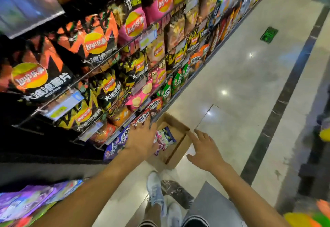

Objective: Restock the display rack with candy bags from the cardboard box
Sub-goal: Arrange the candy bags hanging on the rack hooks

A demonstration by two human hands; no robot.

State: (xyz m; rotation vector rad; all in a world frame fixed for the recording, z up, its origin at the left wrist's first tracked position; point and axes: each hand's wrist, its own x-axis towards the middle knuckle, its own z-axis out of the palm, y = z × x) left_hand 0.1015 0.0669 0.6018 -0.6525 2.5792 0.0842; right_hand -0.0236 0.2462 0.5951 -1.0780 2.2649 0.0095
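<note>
An open cardboard box (180,133) stands on the floor at the foot of the wire display rack (100,83). Inside it lie a few pink, white and purple candy bags (165,138). My left hand (142,137) is spread flat, fingers straight, over the box's left side and touches a dark red snack bag (142,117) on the lowest rack row. My right hand (203,149) hovers open over the box's right flap, holding nothing. Purple bags (116,146) fill the bottom row beside my left wrist.
The rack runs along the left, full of chip bags behind wire rails with price tags (64,105). Shiny tiled floor (250,87) stretches to the right, with a dark stripe. My white shoes (157,191) stand just behind the box. More purple bags (26,201) lie at the lower left.
</note>
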